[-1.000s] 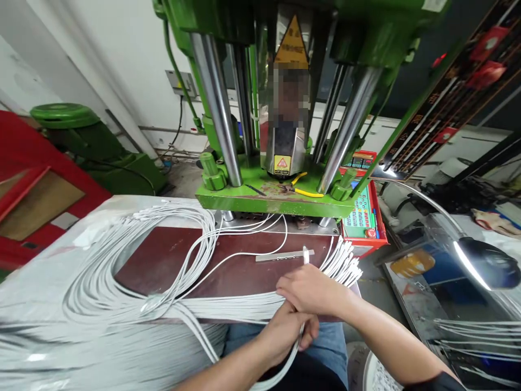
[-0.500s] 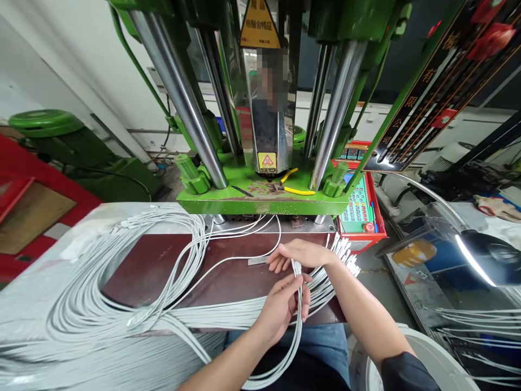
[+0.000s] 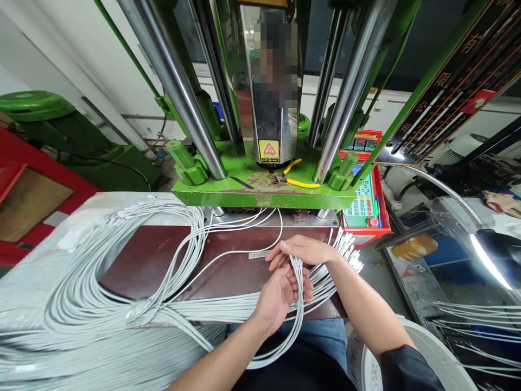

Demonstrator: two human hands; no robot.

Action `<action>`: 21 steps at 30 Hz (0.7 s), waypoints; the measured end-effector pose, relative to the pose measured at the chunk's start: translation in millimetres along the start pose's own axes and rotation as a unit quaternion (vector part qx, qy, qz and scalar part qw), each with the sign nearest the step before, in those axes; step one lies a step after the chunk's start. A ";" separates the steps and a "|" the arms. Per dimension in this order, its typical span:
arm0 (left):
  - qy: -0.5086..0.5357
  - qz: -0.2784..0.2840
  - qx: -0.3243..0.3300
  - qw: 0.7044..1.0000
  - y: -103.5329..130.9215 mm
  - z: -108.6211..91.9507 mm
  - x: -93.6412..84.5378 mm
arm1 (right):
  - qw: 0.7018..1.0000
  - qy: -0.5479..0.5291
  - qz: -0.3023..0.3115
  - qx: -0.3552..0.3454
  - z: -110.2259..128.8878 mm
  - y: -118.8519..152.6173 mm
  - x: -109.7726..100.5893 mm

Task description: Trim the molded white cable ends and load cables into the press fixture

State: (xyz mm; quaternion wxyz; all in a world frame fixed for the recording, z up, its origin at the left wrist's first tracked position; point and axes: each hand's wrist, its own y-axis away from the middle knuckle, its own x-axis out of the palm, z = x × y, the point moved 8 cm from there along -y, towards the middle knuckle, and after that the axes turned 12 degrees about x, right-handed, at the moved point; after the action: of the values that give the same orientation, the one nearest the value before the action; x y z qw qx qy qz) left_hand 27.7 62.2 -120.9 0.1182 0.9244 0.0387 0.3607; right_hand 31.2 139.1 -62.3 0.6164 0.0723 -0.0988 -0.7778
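A small bundle of white cables (image 3: 300, 296) loops up from my lap and lies across the curled fingers of my left hand (image 3: 279, 296). The left thumb is lifted off the bundle, so the hold looks loose. Just above, my right hand (image 3: 305, 250) is cupped with its fingers stretched to the left. The tips of the bundle meet its palm, and the fingers do not wrap round them. Beneath both hands, a thicker bunch of white cables (image 3: 232, 308) runs along the brown board (image 3: 140, 260), its ends fanned out at the right.
A large cable coil (image 3: 61, 293) lies to the left. Ahead stands a green press (image 3: 260, 200) with cables leading under it and yellow-handled pliers (image 3: 303, 183) on its ledge. A control panel (image 3: 362, 203) is at right, a white bucket (image 3: 431, 353) below, and a lamp (image 3: 494, 260) farther right.
My left thumb has come off the cables and the left fingers have loosened, moving up towards the right palm. The cable tips have spread slightly. The view has shifted a little.
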 end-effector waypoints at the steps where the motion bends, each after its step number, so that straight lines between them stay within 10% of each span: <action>1: 0.007 0.001 -0.004 1.000 0.1 0.7 -0.2 | 1.000 -0.002 -0.004 -0.012 3.8 2.9 -1.3; 11: 0.007 0.006 -0.034 0.999 -0.3 4.0 1.9 | 0.991 -0.084 -0.052 -0.088 19.3 25.2 -23.0; 15: -0.022 -0.011 -0.029 0.999 -1.1 4.0 -0.7 | 0.990 0.002 -0.140 -0.034 17.0 28.9 -29.1; 21: -0.066 -0.005 -0.003 0.998 -0.5 0.8 3.7 | 0.984 0.105 -0.114 -0.087 32.1 43.2 -23.3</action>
State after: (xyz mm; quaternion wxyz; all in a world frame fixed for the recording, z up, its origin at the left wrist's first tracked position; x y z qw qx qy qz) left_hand 30.9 63.1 -119.1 0.1252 0.9455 0.0344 0.2988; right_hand 69.8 154.3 -20.9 0.5345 0.1100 0.0433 -0.8369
